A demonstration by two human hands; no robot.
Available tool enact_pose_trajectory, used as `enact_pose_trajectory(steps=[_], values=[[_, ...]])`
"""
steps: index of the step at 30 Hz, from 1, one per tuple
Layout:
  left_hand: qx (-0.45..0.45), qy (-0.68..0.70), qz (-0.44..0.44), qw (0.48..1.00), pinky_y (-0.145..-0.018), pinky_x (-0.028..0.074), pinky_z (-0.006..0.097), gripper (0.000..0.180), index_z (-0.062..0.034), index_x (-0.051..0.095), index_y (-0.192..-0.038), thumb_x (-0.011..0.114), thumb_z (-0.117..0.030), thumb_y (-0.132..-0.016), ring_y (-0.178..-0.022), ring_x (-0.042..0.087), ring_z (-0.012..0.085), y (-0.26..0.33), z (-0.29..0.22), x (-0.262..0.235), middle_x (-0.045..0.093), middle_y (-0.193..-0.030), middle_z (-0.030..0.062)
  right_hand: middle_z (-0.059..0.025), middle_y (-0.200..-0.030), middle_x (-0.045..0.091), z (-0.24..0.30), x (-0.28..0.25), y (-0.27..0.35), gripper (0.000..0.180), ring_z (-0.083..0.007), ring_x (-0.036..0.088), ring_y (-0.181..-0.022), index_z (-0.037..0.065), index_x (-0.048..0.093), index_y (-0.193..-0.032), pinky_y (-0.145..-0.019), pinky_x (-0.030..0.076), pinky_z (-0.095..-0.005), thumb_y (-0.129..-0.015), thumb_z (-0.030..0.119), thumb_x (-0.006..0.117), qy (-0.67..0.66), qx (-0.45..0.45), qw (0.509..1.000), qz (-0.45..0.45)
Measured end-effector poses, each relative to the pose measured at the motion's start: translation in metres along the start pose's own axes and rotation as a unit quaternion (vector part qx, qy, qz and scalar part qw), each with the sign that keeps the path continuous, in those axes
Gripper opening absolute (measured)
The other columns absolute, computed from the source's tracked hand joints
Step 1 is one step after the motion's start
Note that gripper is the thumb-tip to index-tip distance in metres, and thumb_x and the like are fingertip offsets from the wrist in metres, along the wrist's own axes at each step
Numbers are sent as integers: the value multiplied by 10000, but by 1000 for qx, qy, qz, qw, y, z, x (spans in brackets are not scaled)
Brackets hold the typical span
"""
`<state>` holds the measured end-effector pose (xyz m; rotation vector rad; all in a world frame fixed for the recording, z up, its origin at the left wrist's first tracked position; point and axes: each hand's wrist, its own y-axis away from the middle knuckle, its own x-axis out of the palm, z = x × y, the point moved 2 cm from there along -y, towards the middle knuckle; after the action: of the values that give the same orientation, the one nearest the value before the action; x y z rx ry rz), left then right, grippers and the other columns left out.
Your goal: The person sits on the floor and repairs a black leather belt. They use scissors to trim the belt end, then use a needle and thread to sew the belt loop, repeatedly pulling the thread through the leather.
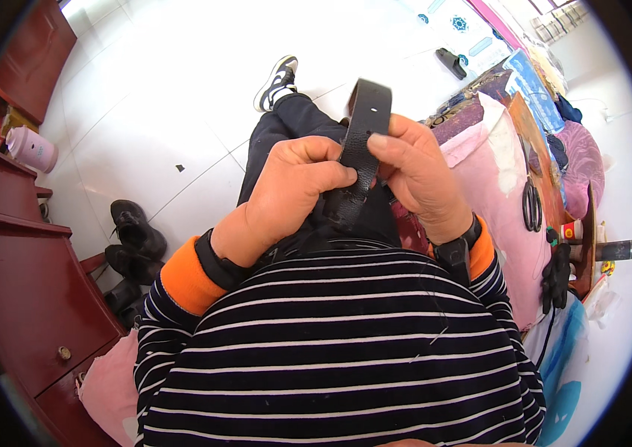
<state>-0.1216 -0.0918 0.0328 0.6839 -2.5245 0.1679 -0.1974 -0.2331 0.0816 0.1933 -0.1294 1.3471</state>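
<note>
Fingers [331, 175] of the left hand [286, 197] are pinched together on a black strap [361, 141], and the right hand [420, 175] clamps it from the other side, thumb across its face; the strap stands upright over the lap, its free end poking up above both hands, a small hole showing near the top; its lower part runs down out of sight; I judge the work only midway, since nothing looks fastened yet; scissors [532, 205] lie untouched on the pink cloth [498, 194] to the right.

Head camera looks steeply down, close over lap.
</note>
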Motion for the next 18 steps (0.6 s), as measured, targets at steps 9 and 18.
enact_pose_trajectory(steps=[9, 18], values=[[-51, 83, 20, 995, -721, 573, 364, 212, 94, 613, -945, 472, -61, -914, -776, 679, 267, -8, 9, -2, 671, -899, 193, -69, -648, 613, -24, -21, -9, 96, -141, 613, -522, -21, 634, -835, -481, 513, -251, -856, 73, 640, 79, 34, 996, 7], [-51, 84, -13, 995, -710, 575, 309, 270, 99, 603, -1036, 448, -116, -984, -780, 682, 220, -12, 15, -8, 681, -911, 183, -40, -726, 615, -32, -28, -10, 94, -87, 582, -628, -39, 634, -912, -574, 484, -221, -842, 23, 644, 103, 62, 993, 11]])
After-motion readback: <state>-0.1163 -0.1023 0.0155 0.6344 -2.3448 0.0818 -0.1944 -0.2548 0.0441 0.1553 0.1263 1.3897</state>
